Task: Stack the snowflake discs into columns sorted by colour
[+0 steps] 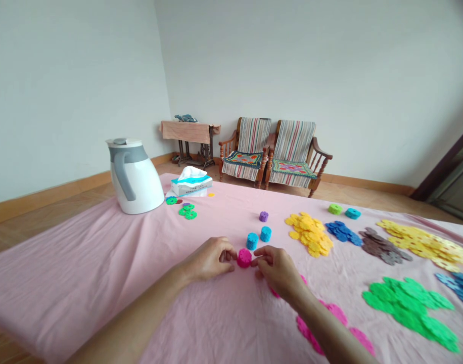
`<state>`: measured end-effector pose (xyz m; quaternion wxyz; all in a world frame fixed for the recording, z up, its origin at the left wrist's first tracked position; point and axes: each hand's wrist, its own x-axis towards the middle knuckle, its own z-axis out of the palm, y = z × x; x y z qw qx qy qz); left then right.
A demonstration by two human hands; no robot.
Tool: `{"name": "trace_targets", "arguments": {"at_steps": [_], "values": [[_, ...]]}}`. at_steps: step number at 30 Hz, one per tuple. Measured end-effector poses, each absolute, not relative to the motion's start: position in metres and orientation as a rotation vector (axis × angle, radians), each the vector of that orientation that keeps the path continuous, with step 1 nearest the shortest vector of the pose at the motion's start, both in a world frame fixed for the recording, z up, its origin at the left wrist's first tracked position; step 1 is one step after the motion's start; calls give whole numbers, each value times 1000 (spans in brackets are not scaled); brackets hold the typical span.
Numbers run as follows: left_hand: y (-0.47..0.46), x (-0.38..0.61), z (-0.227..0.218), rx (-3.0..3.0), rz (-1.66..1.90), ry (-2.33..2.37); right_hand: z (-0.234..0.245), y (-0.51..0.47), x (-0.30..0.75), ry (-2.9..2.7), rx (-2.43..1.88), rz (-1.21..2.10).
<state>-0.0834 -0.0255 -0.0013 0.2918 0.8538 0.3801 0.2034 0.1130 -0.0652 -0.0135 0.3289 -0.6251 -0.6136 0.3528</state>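
Note:
A short stack of pink flower-shaped plastic discs [244,258] stands on the pink cloth between my two hands. The curled fingers of my left hand [213,258] meet its left side. From the right, my right hand [276,268] has its bent fingertips against the opposite side. Just behind are two blue stacks, a nearer one [251,241] and a farther one [266,233], with a small purple stack [264,216] beyond. Loose pink discs [333,312] lie under and beside my right forearm, which partly hides them.
Heaps of yellow-orange discs [311,233], dark blue discs [343,232], brown discs [381,245] and green discs [409,306] spread to the right. A white thermos jug [140,182] and a tissue box [191,186] stand at the left. Two wooden armchairs [294,151] are beyond the table.

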Motion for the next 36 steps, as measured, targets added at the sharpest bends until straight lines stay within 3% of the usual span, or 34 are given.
{"name": "trace_targets", "arguments": {"at_steps": [16,22,36], "values": [[-32,-72,-3,2248,498,934,-14,-60,127,-1559,-1693,949],[-29,-69,-9,2156,647,1010,-7,-63,134,-1754,-1656,718],[-29,-53,-13,2155,760,934,-3,-68,126,-1840,-1469,811]]}}
